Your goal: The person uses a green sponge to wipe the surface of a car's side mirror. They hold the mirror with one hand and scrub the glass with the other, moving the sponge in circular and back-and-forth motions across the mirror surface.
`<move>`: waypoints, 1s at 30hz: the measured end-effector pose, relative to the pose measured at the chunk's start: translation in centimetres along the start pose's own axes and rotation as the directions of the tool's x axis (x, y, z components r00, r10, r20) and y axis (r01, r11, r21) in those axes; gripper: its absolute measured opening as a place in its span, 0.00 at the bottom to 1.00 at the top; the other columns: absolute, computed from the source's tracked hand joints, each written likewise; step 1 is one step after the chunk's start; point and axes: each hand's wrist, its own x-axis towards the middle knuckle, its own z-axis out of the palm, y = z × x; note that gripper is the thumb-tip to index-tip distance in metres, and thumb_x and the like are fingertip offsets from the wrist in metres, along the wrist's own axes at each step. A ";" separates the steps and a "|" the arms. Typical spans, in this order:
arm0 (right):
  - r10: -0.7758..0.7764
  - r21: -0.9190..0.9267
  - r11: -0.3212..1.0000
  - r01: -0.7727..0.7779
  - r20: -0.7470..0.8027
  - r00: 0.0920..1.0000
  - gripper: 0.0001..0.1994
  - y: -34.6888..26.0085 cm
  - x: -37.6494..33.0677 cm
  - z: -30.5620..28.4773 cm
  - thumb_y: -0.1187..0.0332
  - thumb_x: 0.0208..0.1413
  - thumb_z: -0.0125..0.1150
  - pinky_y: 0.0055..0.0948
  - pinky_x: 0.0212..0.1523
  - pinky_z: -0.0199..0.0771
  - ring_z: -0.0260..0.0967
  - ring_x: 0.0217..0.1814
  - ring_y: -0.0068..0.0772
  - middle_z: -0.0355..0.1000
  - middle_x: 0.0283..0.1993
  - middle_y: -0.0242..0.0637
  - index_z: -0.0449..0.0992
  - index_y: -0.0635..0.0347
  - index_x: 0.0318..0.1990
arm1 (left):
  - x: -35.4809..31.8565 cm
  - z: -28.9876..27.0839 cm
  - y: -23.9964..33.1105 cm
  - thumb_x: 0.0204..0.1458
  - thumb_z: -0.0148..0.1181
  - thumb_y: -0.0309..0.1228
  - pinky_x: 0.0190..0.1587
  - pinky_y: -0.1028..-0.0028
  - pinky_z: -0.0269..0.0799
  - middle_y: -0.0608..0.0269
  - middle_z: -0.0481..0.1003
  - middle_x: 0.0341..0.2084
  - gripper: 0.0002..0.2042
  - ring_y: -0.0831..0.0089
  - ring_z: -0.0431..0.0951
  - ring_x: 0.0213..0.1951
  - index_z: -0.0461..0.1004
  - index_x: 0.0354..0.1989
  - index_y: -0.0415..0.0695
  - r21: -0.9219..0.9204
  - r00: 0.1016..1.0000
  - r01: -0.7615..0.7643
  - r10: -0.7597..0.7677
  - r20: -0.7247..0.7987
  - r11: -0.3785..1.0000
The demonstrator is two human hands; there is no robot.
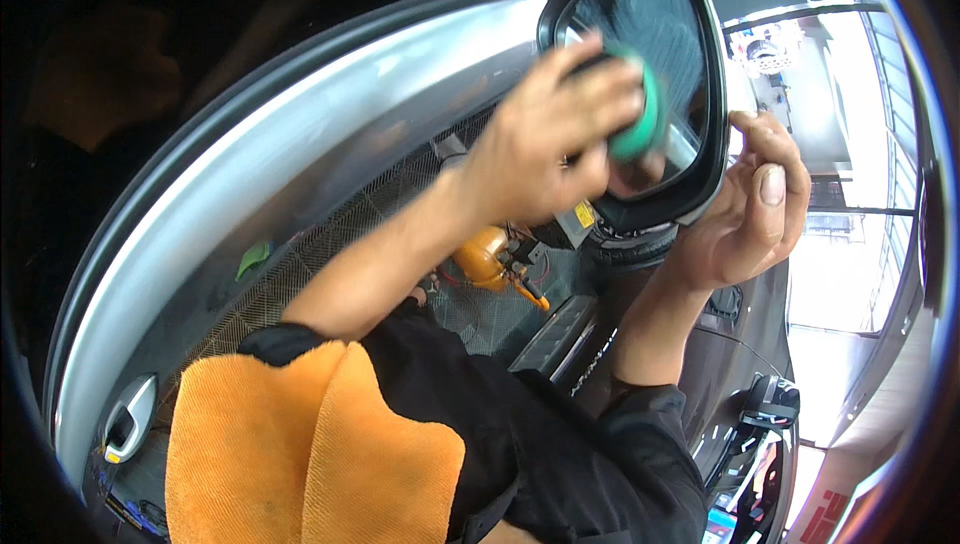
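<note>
My left hand [550,134] grips a round green applicator pad [645,114], its dark back partly covered by my fingers. The pad's face is against the glass of a car's side mirror [655,19], and both hand and pad are blurred. Hazy streaks cover the upper part of the glass. At the mirror's right rim, my right hand [745,209] has its fingers bent and closed, the fingertips at the black housing [715,159]. An orange cloth [310,444] hangs over the left side of my chest, on a black shirt.
A silver-trimmed car door [200,184] with a door handle [130,419] curves along the left. On the floor below stands an orange rounded machine [485,259]. A second dark car [740,329] with its own side mirror [770,399] is at the right. A green piece [253,260] lies lower left.
</note>
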 end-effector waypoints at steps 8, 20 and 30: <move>-0.042 0.005 0.999 0.042 -0.007 0.999 0.18 0.3 0.0 -0.2 0.68 0.55 0.55 0.44 0.61 0.69 0.75 0.52 0.46 0.79 0.46 0.57 0.78 0.77 0.46 | 0.8 1.1 2.5 0.36 0.56 0.20 0.70 0.48 0.66 0.51 0.81 0.54 0.24 0.43 0.74 0.64 0.83 0.47 0.43 -0.097 1.000 -0.025 0.026 0.010 0.995; -0.048 0.020 0.999 0.047 0.015 0.999 0.18 0.4 -0.2 -0.3 0.68 0.57 0.55 0.43 0.61 0.69 0.75 0.52 0.45 0.78 0.46 0.58 0.77 0.77 0.47 | 0.2 1.3 0.5 0.35 0.57 0.19 0.64 0.56 0.73 0.55 0.83 0.50 0.19 0.45 0.76 0.62 0.83 0.40 0.42 -0.143 0.999 -0.047 0.049 0.009 0.989; -0.042 0.045 0.998 0.042 0.006 0.999 0.18 0.6 0.0 -0.5 0.69 0.56 0.55 0.42 0.61 0.68 0.74 0.52 0.45 0.78 0.47 0.58 0.77 0.77 0.48 | 0.8 1.5 2.1 0.33 0.57 0.19 0.63 0.50 0.71 0.56 0.83 0.50 0.20 0.45 0.75 0.64 0.83 0.39 0.42 -0.160 0.998 -0.068 0.066 -0.014 0.985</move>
